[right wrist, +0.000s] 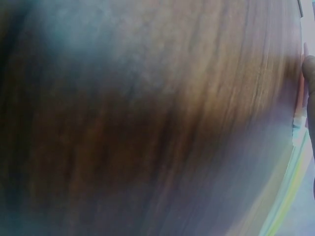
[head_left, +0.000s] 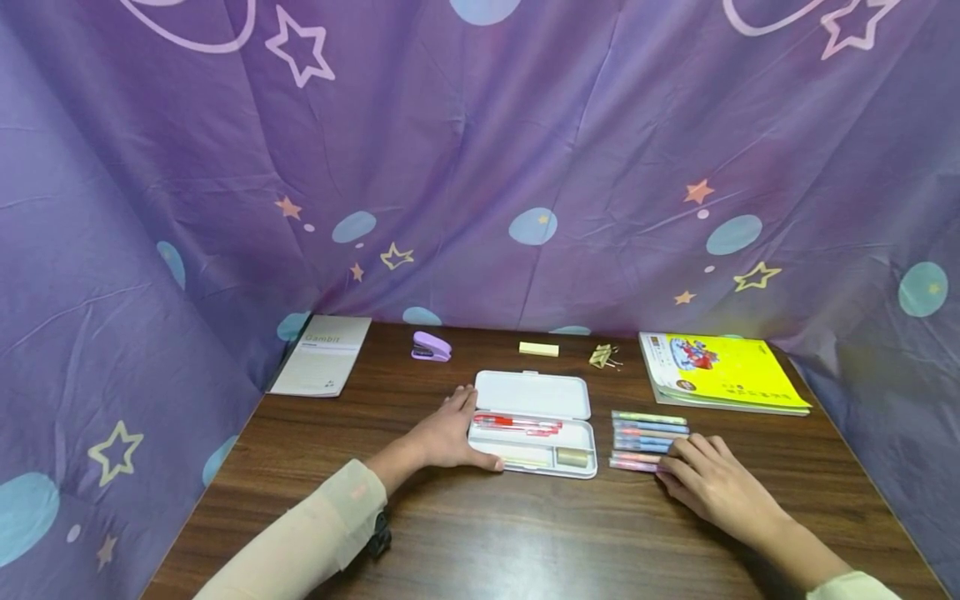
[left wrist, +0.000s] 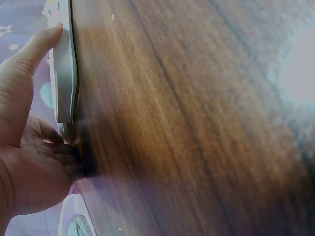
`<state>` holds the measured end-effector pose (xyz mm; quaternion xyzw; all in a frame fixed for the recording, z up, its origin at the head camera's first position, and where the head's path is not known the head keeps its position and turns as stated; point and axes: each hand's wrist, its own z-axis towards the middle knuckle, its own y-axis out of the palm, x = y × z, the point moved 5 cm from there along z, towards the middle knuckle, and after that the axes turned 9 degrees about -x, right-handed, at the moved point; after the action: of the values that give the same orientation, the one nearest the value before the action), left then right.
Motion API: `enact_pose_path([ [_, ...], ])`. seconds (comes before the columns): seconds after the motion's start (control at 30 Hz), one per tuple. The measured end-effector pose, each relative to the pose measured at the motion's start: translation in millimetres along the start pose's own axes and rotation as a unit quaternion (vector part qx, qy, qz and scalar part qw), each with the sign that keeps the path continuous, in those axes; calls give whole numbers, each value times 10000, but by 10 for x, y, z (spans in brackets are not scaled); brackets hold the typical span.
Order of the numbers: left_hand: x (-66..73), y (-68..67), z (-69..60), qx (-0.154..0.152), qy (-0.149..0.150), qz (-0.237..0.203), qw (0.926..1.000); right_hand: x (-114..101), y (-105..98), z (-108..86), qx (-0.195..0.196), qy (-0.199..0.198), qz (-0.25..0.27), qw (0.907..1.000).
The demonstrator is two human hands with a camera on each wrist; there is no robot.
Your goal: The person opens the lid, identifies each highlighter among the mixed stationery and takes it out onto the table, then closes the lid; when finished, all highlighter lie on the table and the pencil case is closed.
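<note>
An open white pencil case lies on the table, its lid folded back. Red pens lie in its rear compartment, with a pale strip and a khaki block in front. My left hand rests against the case's left side, thumb stretched along the front edge. In the left wrist view that thumb touches the white rim. Right of the case, several coloured pens lie side by side. My right hand has bent fingers at their right ends and pinches the nearest, pinkish-purple pen.
Along the back stand a grey notebook, a purple stapler, yellow sticky notes and gold binder clips. A yellow-covered book lies at the right rear. Purple patterned cloth hangs around the brown table.
</note>
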<state>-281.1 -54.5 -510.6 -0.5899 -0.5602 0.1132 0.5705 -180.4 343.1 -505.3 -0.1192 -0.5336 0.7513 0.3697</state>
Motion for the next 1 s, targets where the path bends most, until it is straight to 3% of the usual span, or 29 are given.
enact_pose_path([
  [1.0,-3,-3,6,-14,-11,-38,10000,22,46,-2,-169,224,164,9995],
])
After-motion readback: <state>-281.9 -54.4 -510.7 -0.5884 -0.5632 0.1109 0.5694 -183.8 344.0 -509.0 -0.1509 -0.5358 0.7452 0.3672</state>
